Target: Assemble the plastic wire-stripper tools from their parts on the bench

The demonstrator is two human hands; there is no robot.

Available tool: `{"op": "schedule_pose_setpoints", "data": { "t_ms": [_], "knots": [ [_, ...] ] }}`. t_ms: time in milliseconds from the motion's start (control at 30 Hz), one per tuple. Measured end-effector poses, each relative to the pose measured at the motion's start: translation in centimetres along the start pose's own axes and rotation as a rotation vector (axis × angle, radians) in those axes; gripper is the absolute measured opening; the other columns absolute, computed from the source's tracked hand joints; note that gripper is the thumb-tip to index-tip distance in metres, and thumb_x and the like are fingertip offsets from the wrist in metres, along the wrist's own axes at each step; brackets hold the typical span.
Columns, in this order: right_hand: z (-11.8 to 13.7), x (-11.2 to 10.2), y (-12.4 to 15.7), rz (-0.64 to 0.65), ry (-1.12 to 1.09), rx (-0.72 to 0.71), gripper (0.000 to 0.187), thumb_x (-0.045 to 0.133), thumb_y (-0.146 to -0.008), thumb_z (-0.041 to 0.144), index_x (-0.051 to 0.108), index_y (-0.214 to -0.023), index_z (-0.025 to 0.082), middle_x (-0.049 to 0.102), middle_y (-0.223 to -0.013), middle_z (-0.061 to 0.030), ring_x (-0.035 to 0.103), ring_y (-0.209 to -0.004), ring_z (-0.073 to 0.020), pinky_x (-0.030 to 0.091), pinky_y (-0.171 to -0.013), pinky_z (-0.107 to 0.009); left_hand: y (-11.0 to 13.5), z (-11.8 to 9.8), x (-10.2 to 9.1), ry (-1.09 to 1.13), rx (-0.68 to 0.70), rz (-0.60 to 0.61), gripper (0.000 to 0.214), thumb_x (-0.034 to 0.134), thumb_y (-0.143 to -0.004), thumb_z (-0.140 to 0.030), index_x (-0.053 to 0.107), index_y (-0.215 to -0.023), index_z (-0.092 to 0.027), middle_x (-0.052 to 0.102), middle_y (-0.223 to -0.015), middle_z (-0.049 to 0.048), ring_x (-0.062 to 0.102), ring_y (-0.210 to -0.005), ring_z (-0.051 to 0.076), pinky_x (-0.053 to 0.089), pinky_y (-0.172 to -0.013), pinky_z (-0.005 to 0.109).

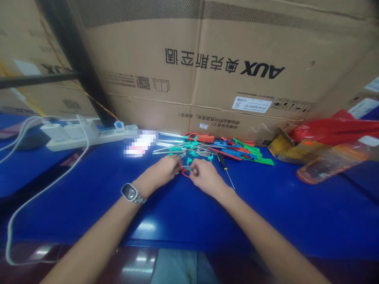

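My left hand (169, 169), wearing a watch (129, 192) at the wrist, is closed in a pinch near the middle of the table. Opposite it, my right hand (206, 174) also pinches with its fingertips. Between them runs a thin, pale wire-like piece (186, 167) with some teal on it. A red looped plastic part (185, 172) shows just below, partly hidden by my fingers. Right behind my hands lies a pile of long-nosed lighters with red handles (201, 137), blue ones (233, 153) and green ones (251, 149), mixed with small teal plastic parts (189, 161).
A screwdriver (225, 169) lies right of my hand. At the left, a power strip (68, 142) with white chargers trails a cable (59, 179) over the blue table (166, 221). A plastic bottle (331, 163) and red bag (340, 128) lie right. A large carton (142, 47) stands behind.
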State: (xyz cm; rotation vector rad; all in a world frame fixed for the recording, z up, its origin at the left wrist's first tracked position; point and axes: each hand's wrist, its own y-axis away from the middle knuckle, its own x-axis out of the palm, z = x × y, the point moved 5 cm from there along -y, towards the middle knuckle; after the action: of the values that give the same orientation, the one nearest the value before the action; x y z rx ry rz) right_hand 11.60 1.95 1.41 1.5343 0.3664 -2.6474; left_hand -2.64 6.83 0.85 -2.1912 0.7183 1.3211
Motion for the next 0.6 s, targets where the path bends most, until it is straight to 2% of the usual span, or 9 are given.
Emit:
{"op": "schedule_pose_setpoints", "data": {
  "t_ms": [167, 367, 533, 600],
  "knots": [
    [0.25, -0.16, 0.22, -0.007, 0.052, -0.061, 0.012, 0.060, -0.082, 0.009, 0.056, -0.077, 0.019, 0.062, -0.074, -0.0008, 0.054, -0.080, -0.0180, 0.031, -0.070, -0.029, 0.09, -0.16, -0.18, 0.036, -0.019, -0.022, 0.014, 0.053, -0.091, -0.020, 0.066, -0.085, -0.017, 0.067, -0.085, 0.0078, 0.062, -0.074, 0.020, 0.045, -0.070, 0.030],
    [0.51, -0.22, 0.32, -0.007, 0.098, -0.108, 0.014, 0.065, -0.087, 0.015, 0.058, -0.076, 0.018, 0.063, -0.072, -0.0001, 0.054, -0.080, -0.0179, 0.030, -0.080, -0.033, 0.55, -0.17, -0.37, 0.200, -0.033, 0.008, 0.018, 0.065, -0.082, -0.034, 0.066, -0.088, -0.017, 0.066, -0.077, 0.0031, 0.059, -0.065, 0.017, 0.044, -0.060, 0.027],
    [0.04, -0.52, 0.66, -0.021, 0.021, -0.116, 0.011, 0.063, -0.089, 0.020, 0.060, -0.079, 0.018, 0.062, -0.070, 0.0014, 0.054, -0.078, -0.0168, 0.031, -0.081, -0.034, 0.76, 0.03, -0.32, 0.233, -0.010, 0.078, 0.017, 0.060, -0.081, -0.026, 0.068, -0.093, -0.017, 0.066, -0.079, 0.0022, 0.058, -0.065, 0.015, 0.044, -0.060, 0.026],
    [-0.39, -0.74, 0.81, -0.020, -0.074, -0.133, 0.003, 0.060, -0.090, 0.019, 0.062, -0.088, 0.019, 0.059, -0.067, 0.0041, 0.055, -0.073, -0.0150, 0.033, -0.081, -0.034, 0.77, -0.19, -0.50, 0.237, -0.007, 0.093, 0.018, 0.059, -0.081, -0.024, 0.069, -0.095, -0.016, 0.066, -0.079, 0.0024, 0.059, -0.066, 0.015, 0.045, -0.061, 0.026]
  ]
}}
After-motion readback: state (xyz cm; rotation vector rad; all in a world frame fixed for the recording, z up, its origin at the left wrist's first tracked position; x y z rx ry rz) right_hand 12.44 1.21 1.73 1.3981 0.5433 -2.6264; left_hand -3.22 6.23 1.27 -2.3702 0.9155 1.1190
